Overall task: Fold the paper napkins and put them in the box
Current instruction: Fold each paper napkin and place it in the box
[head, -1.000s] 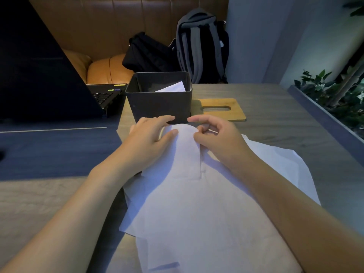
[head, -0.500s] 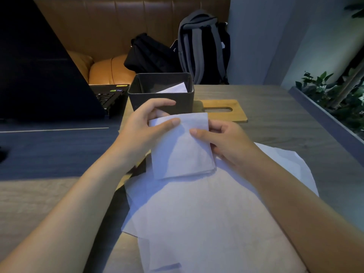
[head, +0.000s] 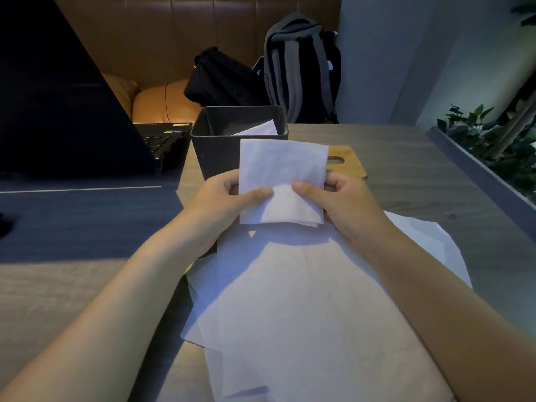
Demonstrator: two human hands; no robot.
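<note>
Here I hold a folded napkin (head: 280, 181) upright at the centre of the frame, lifted off the table (head: 406, 175). My left hand (head: 229, 198) pinches its left edge, thumb laid across the front of the paper and fingers curled behind it. My right hand (head: 336, 198) pinches the right edge the same way, thumb on the front, fingers tucked at the back. The two thumbs nearly meet over the lower half of the napkin.

Just behind the napkin, above centre, stands the dark box (head: 220, 152), open at the top, with a white folded napkin inside (head: 258, 130) leaning against its right wall. A loose pile of unfolded napkins (head: 304, 314) spreads over the table in the lower middle of the frame, beneath my forearms.

To the right of the box a wooden lid (head: 348, 163) lies flat. An open laptop (head: 72, 111) fills the upper left. At upper centre a backpack (head: 298, 65) and a black bag (head: 223, 79) sit on a brown bench seat (head: 162, 100), and plants (head: 493, 134) line the right edge.
</note>
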